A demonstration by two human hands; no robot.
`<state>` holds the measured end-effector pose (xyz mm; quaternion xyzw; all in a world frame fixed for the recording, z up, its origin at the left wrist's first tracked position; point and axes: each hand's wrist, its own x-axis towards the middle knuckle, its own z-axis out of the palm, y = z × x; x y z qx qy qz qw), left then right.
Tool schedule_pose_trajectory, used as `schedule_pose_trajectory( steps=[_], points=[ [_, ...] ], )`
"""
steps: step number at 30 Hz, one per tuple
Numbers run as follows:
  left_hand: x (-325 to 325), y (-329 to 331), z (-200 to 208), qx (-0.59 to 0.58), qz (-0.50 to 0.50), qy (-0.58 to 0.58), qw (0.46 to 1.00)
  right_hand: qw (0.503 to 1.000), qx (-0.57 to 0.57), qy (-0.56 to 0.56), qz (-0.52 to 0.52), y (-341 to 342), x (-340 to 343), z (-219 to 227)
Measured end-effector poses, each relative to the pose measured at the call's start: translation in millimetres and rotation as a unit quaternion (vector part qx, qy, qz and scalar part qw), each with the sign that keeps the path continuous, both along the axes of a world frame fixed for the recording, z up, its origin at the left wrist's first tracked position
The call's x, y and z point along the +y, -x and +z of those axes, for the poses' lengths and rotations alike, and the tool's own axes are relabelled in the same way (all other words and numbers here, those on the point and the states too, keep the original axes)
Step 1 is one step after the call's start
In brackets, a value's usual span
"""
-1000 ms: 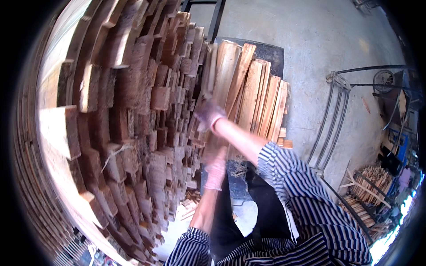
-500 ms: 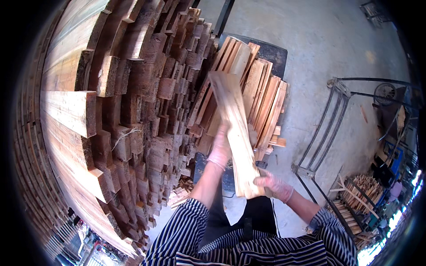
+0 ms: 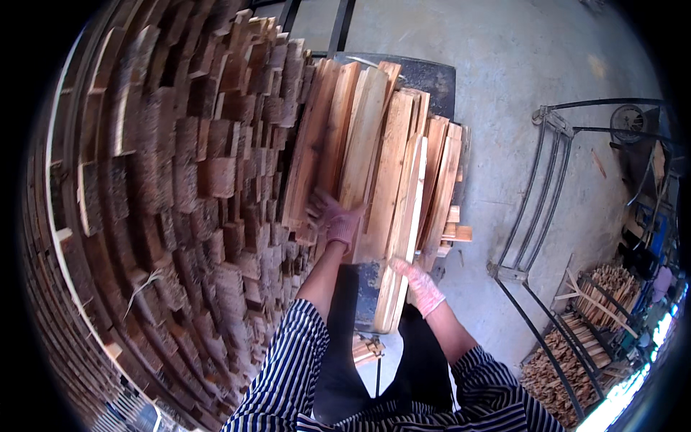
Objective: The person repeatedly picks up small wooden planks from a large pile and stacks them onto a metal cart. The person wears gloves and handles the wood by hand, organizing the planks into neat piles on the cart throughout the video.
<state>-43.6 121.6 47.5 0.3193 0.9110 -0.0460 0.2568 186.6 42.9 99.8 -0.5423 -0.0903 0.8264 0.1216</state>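
A pile of sawn wooden boards (image 3: 363, 129) lies in front of me on a dark platform (image 3: 429, 81). My right hand (image 3: 419, 282), in a pale glove, is closed on the near end of a light wooden board (image 3: 398, 270). This board is tilted on edge, its far end over the right part of the pile. Farther left, my gloved left hand (image 3: 335, 219) rests with fingers spread on the near part of the pile's left boards. It appears to hold nothing.
A tall stack of rough-edged planks (image 3: 209, 180) rises close along my left. On the right stands a black metal frame (image 3: 536, 194) on the concrete floor (image 3: 497, 72). Bundled wood pieces (image 3: 608, 288) and a wheel (image 3: 628, 122) are beyond it.
The board has moved from across both hands to the right side of the pile, turned on edge. My left hand has let go and moved left onto the pile's boards.
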Motion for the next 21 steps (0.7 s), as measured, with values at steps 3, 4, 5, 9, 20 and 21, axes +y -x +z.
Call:
schedule_pose_trajectory(
  steps=[3,4,5,9,20,21],
  points=[
    [6,-1,-22,0.037,-0.022,0.025,0.999,1.000,0.004,-0.005,-0.013,-18,-9,-18],
    [5,5,-30,0.001,-0.046,-0.002,0.999,1.000,0.008,-0.001,-0.028,-25,-10,-21],
    [-12,30,-45,-0.019,-0.051,-0.025,0.998,1.000,-0.014,-0.019,-0.009,-19,-3,-11],
    [-47,132,-78,0.019,-0.321,0.134,0.937,0.998,0.016,-0.067,0.011,-23,1,5],
    [-67,-7,155,-0.618,0.338,-0.046,0.708,0.992,-0.057,-0.085,0.077,-10,22,-17],
    [-83,-27,176,-0.635,0.354,-0.090,0.681,0.990,0.093,-0.109,-0.006,-17,16,-30]
  ],
)
